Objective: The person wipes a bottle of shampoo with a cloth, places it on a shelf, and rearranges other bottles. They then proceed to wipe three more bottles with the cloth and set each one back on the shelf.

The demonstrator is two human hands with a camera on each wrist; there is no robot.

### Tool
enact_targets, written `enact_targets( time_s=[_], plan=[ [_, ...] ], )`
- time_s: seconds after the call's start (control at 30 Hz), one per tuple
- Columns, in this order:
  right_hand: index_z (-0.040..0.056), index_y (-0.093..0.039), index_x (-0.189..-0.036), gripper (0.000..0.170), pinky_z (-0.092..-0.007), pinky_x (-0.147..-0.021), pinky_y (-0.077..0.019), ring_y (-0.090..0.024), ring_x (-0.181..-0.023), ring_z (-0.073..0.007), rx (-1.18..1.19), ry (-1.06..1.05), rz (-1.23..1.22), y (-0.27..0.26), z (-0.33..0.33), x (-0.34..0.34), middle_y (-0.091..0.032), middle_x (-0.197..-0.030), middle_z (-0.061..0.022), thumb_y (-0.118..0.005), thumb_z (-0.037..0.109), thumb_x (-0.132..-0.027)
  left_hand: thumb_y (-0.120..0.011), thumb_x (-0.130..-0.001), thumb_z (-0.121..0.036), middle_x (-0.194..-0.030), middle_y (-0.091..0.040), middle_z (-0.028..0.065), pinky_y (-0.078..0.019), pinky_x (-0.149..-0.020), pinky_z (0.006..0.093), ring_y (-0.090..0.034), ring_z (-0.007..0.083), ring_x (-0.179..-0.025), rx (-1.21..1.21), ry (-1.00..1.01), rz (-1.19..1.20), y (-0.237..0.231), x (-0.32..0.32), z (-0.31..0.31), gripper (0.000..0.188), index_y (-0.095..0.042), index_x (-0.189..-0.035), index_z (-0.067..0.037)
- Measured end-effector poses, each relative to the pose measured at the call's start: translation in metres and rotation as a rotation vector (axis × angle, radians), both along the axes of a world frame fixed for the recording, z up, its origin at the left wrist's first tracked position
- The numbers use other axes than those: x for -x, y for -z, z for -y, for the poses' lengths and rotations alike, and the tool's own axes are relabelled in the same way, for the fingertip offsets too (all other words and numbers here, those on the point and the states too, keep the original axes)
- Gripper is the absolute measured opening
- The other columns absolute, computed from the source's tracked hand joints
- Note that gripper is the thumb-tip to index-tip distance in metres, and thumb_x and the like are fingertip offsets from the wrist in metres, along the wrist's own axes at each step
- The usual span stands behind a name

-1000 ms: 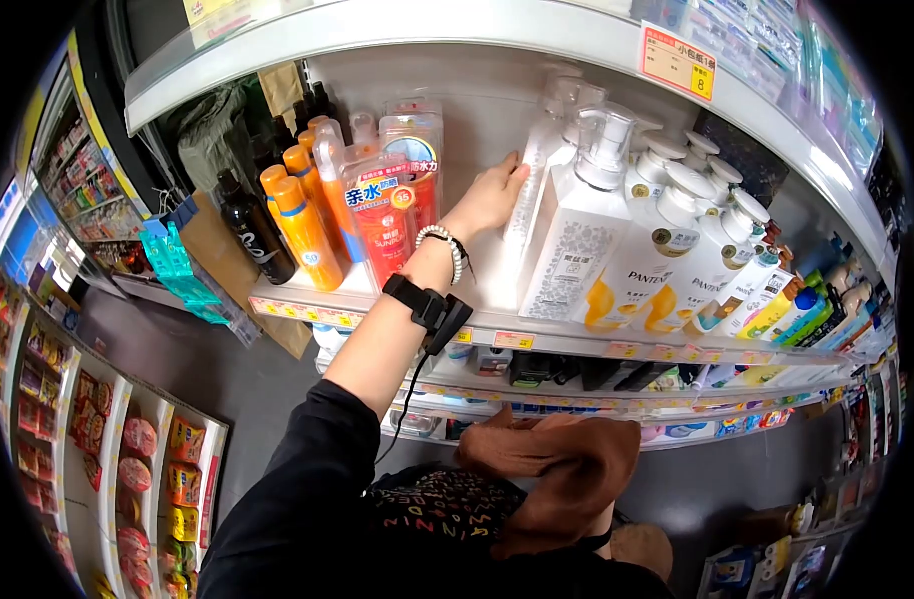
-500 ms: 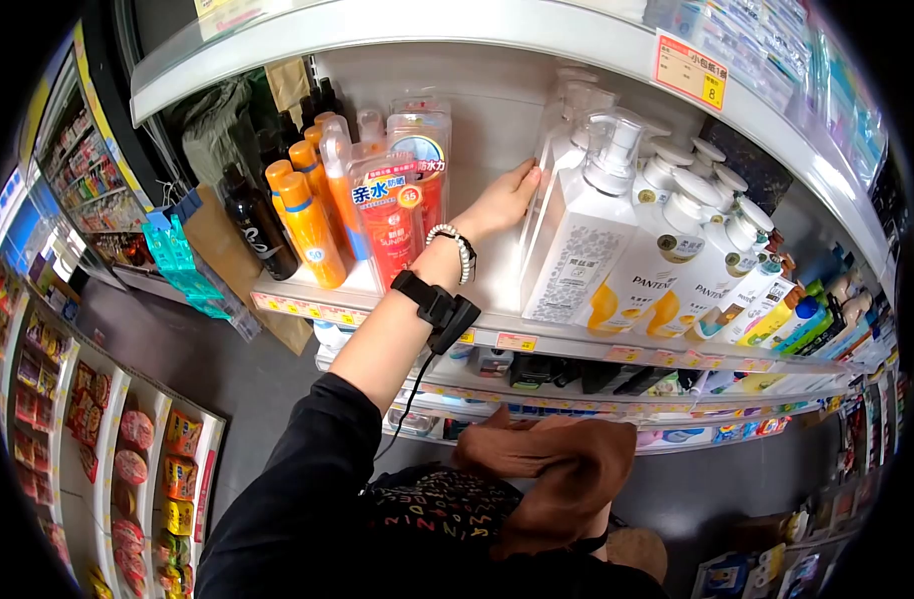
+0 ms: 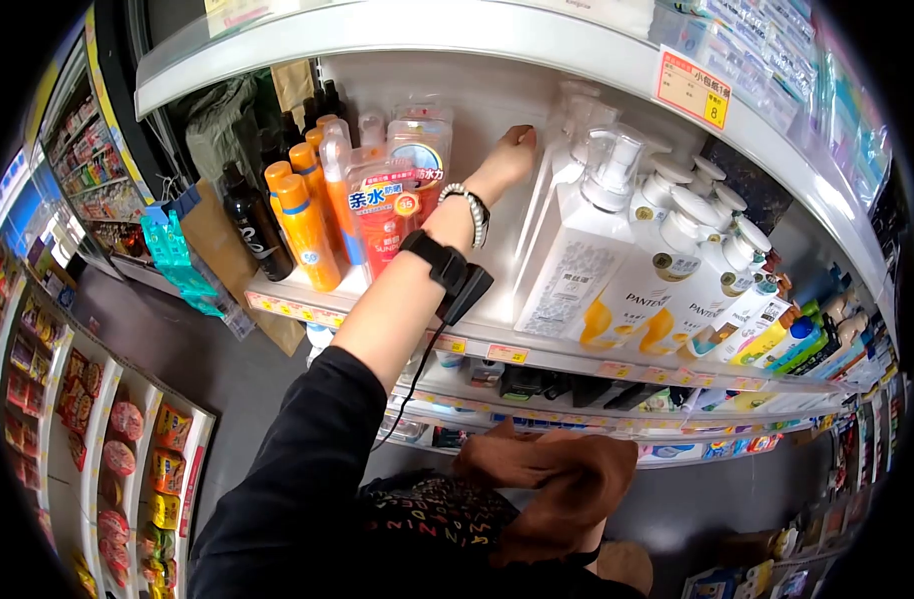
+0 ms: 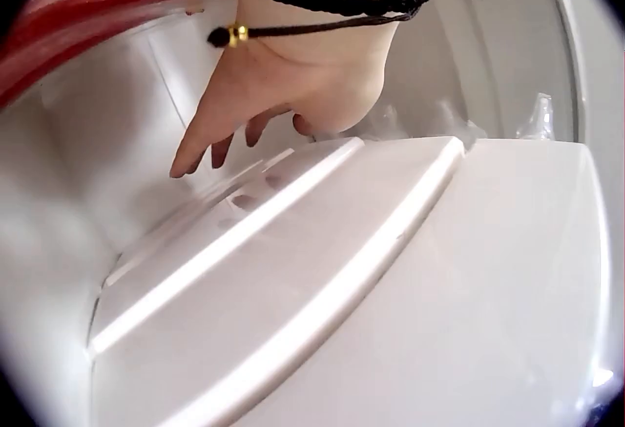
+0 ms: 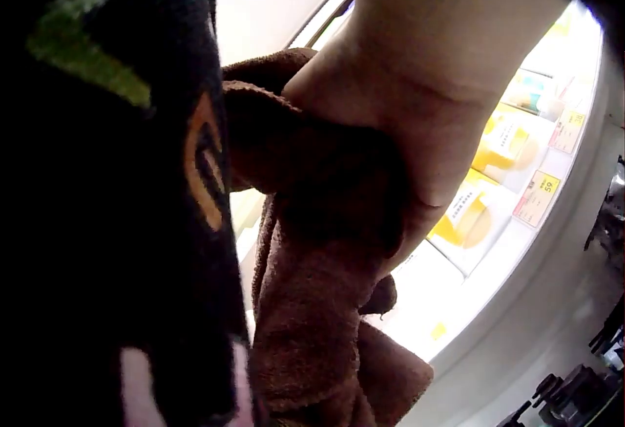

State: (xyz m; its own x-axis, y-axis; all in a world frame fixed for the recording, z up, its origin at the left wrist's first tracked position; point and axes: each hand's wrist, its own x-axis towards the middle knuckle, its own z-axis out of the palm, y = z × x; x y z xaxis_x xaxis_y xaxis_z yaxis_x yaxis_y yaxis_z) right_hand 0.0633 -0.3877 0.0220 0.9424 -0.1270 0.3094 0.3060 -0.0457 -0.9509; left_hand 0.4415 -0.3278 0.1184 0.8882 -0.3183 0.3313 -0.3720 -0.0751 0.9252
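Note:
My left hand (image 3: 507, 162) reaches over the upper shelf, between red sunscreen packs (image 3: 382, 215) and tall white pump bottles (image 3: 572, 265). In the left wrist view the hand (image 4: 293, 90) holds nothing; its fingers point down beside smooth white bottle sides (image 4: 342, 241). Whether the fingertips touch them, I cannot tell. A brown cloth (image 3: 567, 479) hangs low in front of my body. The right wrist view has my right hand (image 5: 391, 105) gripping that cloth (image 5: 312, 280), its fingers mostly hidden in the folds.
Orange spray bottles (image 3: 308, 235) and a dark bottle (image 3: 254, 225) stand at the left of the shelf. PANTENE bottles (image 3: 631, 304) continue rightward. Above is a curved shelf edge (image 3: 397, 30). A teal package (image 3: 172, 255) hangs left, and a snack rack (image 3: 127, 449) stands lower left.
My left hand has moved deeper toward the shelf's back panel, away from where it lay against the white bottle's side. The brown cloth has stayed nearly in place.

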Motion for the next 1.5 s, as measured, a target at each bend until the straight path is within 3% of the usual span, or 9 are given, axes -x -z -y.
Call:
enact_targets(
  time_s=[0.1,0.2,0.37,0.6,0.87,0.97,1.03,1.23,1.5],
  plan=[
    [-0.0017,-0.062,-0.095,0.030,-0.0238,-0.070,-0.0452,-0.057,-0.075,-0.0111,0.000,0.007,-0.003,0.001,0.003,-0.001,-0.063,-0.086,-0.0081,-0.072,0.014,-0.072,-0.038,-0.095,-0.035,-0.101,-0.060,0.0072,-0.0381,-0.095,0.0433,-0.056,0.0208,-0.095,0.015,0.109,-0.229,-0.003,-0.012,0.015,0.042,-0.046,-0.131,-0.014],
    [-0.0017,-0.062,-0.095,0.029,-0.0238,-0.070,-0.0453,-0.057,-0.075,-0.0111,0.000,0.013,-0.012,0.002,0.008,-0.003,-0.063,-0.087,-0.0080,-0.072,0.014,-0.073,-0.038,-0.095,-0.039,-0.094,-0.056,0.0016,-0.0369,-0.094,0.0504,-0.052,0.0164,-0.087,0.080,0.180,-0.252,0.009,-0.032,0.021,0.042,-0.045,-0.130,-0.017],
    [-0.0017,-0.061,-0.096,0.029,-0.0236,-0.071,-0.0454,-0.057,-0.076,-0.0112,-0.006,0.004,-0.028,0.006,0.014,-0.004,-0.063,-0.087,-0.0078,-0.071,0.014,-0.073,-0.035,-0.090,-0.059,-0.128,-0.047,0.0083,-0.0239,-0.100,0.0557,-0.042,0.0259,-0.116,0.147,0.292,-0.346,0.020,-0.048,0.024,0.064,-0.042,-0.131,-0.010],
    [-0.0017,-0.061,-0.096,0.028,-0.0234,-0.072,-0.0456,-0.057,-0.077,-0.0112,-0.009,0.000,-0.036,0.009,0.020,-0.006,-0.063,-0.088,-0.0076,-0.070,0.014,-0.074,-0.036,-0.080,-0.073,-0.128,-0.046,0.0124,-0.0172,-0.102,0.0580,-0.039,0.0276,-0.122,0.031,0.250,-0.291,0.017,-0.028,0.012,0.081,-0.044,-0.130,-0.009],
    [-0.0017,-0.061,-0.097,0.028,-0.0232,-0.073,-0.0458,-0.057,-0.078,-0.0113,-0.011,-0.020,-0.047,0.010,0.021,-0.007,-0.063,-0.088,-0.0074,-0.069,0.014,-0.076,-0.038,-0.082,-0.072,-0.136,-0.041,0.0109,-0.0158,-0.106,0.0511,-0.034,0.0257,-0.128,0.058,0.357,-0.392,0.019,-0.033,0.007,0.081,-0.041,-0.135,-0.010],
    [-0.0017,-0.061,-0.097,0.027,-0.0231,-0.073,-0.0458,-0.058,-0.078,-0.0113,-0.008,-0.025,-0.049,0.010,0.020,-0.008,-0.063,-0.088,-0.0073,-0.069,0.014,-0.076,-0.048,-0.085,-0.062,-0.135,-0.043,0.0079,-0.0202,-0.105,0.0492,-0.037,0.0231,-0.126,0.110,0.361,-0.353,0.025,-0.038,0.004,0.071,-0.040,-0.136,-0.015],
    [-0.0017,-0.061,-0.097,0.027,-0.0231,-0.073,-0.0459,-0.058,-0.078,-0.0113,-0.008,-0.028,-0.054,0.011,0.020,-0.009,-0.063,-0.089,-0.0073,-0.069,0.014,-0.076,-0.056,-0.085,-0.053,-0.127,-0.052,0.0051,-0.0301,-0.099,0.0465,-0.047,0.0197,-0.118,0.098,0.357,-0.301,0.029,-0.046,0.002,0.062,-0.043,-0.135,-0.018],
    [-0.0017,-0.061,-0.097,0.027,-0.0229,-0.074,-0.0460,-0.058,-0.079,-0.0114,-0.001,-0.040,-0.058,0.009,0.016,-0.010,-0.063,-0.089,-0.0071,-0.068,0.014,-0.077,-0.055,-0.087,-0.047,-0.109,-0.063,0.0047,-0.0432,-0.084,0.0345,-0.058,0.0155,-0.098,0.039,0.190,-0.034,0.028,-0.040,0.004,0.055,-0.049,-0.131,-0.014],
    [-0.0018,-0.060,-0.098,0.026,-0.0227,-0.075,-0.0462,-0.058,-0.080,-0.0114,0.011,-0.029,-0.060,0.007,0.016,-0.009,-0.063,-0.090,-0.0068,-0.067,0.014,-0.078,-0.050,-0.090,-0.044,-0.110,-0.060,0.0052,-0.0435,-0.078,0.0291,-0.056,0.0144,-0.098,0.034,0.215,-0.072,0.026,-0.034,0.005,0.055,-0.043,-0.134,-0.013]
  ],
)
